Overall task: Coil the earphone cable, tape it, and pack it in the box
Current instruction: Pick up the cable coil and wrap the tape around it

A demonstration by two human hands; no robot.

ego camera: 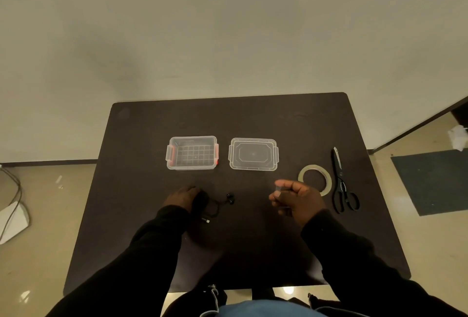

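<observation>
Tape strip (278, 188) pinched in right hand (297, 200) should wrap the coiled black earphone cable (202, 202), clasped by left hand (183, 196) at nine o'clock

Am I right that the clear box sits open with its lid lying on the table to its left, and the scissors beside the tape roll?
Not quite: the head view shows the lid lying to the right of the box, not its left. The box is open, and the scissors do lie beside the tape roll.
</observation>
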